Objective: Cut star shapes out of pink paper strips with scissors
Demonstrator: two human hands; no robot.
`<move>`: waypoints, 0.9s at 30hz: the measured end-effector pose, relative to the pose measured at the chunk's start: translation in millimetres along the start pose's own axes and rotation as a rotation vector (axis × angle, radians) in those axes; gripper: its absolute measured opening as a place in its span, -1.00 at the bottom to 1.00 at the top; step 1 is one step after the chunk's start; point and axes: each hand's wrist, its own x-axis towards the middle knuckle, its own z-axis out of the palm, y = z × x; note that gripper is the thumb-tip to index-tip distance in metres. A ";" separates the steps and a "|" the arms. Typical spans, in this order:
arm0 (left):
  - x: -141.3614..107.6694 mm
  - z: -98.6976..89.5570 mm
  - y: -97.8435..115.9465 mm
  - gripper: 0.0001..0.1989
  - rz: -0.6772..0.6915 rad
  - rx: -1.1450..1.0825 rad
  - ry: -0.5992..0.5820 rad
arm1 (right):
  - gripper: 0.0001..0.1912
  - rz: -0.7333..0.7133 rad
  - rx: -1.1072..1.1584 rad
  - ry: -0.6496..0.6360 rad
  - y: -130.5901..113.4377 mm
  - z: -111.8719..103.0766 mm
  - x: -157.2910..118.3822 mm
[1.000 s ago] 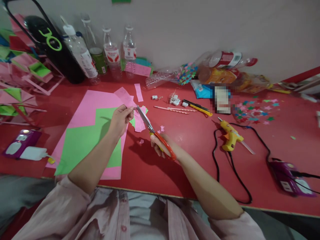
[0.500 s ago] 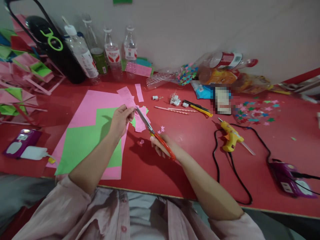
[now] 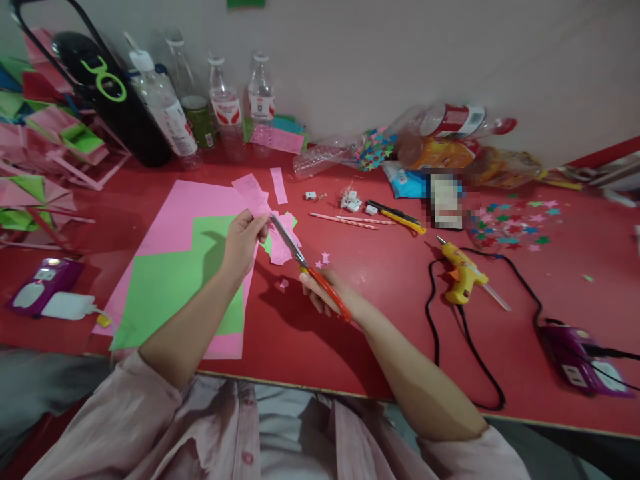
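Observation:
Pinched in my left hand (image 3: 244, 239) is a strip of pink paper (image 3: 249, 189), held above the sheets on the table. My right hand (image 3: 323, 290) grips orange-handled scissors (image 3: 325, 288), whose blades reach up and left to the paper's edge at my left fingertips. Pink paper scraps (image 3: 281, 250) lie just beneath the blades, with a bit of green under them. A few small pink stars (image 3: 325, 257) rest beside the scissors. Under my left forearm are a green sheet (image 3: 160, 287) and a larger pink sheet (image 3: 165, 213).
A yellow glue gun (image 3: 463, 273) with a looping black cord lies on the right. Behind are a yellow utility knife (image 3: 403, 219), striped sticks (image 3: 345, 221), scattered paper stars (image 3: 515, 223) and plastic bottles (image 3: 227, 110). Paper pinwheel-like crafts (image 3: 65, 137) and a black flask (image 3: 125, 113) stand left.
The pink paper strip and my left fingers have shifted very slightly. The scissors stay almost in place, with their blades still at the paper's edge.

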 end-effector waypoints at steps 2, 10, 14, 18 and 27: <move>0.7 0.2 0.3 -0.86 -0.005 -0.007 0.003 | -0.51 -0.004 0.003 0.002 -0.1 0.3 -0.1; -0.2 0.2 0.3 -0.85 -0.005 0.008 -0.009 | -0.52 -0.021 0.020 -0.007 0.6 0.7 0.5; -0.9 0.6 0.3 -0.86 -0.006 0.019 -0.025 | -0.51 -0.015 0.040 0.000 1.2 0.8 1.0; -1.7 1.3 1.0 -0.84 -0.009 0.014 -0.023 | -0.50 0.001 0.063 0.006 0.5 1.0 0.9; -1.8 1.0 2.8 -0.84 -0.010 -0.021 -0.021 | -0.50 -0.016 0.067 0.015 2.1 2.5 0.2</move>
